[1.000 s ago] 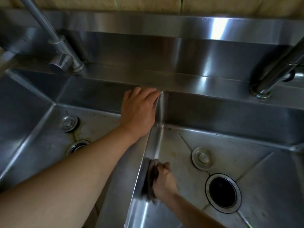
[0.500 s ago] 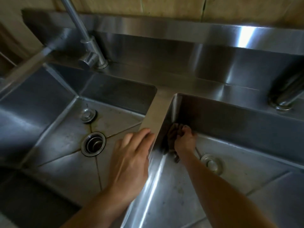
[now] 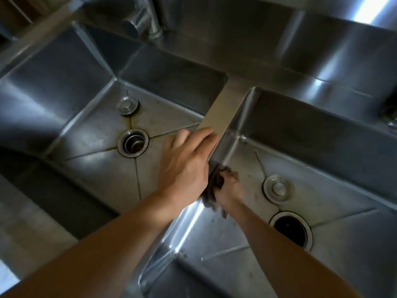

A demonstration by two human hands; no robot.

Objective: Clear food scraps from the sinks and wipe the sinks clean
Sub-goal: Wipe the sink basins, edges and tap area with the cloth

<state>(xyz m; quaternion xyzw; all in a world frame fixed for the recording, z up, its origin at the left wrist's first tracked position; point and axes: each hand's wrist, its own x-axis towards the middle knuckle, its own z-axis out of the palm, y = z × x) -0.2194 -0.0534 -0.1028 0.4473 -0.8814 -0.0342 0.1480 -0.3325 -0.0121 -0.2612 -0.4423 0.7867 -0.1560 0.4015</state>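
Two steel sinks lie side by side, parted by a narrow divider [image 3: 226,108]. My left hand [image 3: 187,164] rests flat on the divider with fingers straight. Down in the right sink [image 3: 322,203], my right hand [image 3: 227,190] grips a dark cloth [image 3: 213,188] and presses it against the sink's left wall, low beside the divider. The left sink [image 3: 96,164] has brownish stains along its floor creases and a drain [image 3: 133,143] with a strainer basket in it.
The right sink has an open round drain [image 3: 291,230] and a raised overflow cap [image 3: 278,188]. A second cap [image 3: 128,105] sits in the left sink. One tap base [image 3: 148,22] stands behind the left sink. A steel backsplash [image 3: 322,39] runs along the back.
My right hand has drawn the cloth back toward me along the right sink's left wall. The left hand stays on the divider. The view has tilted further down.
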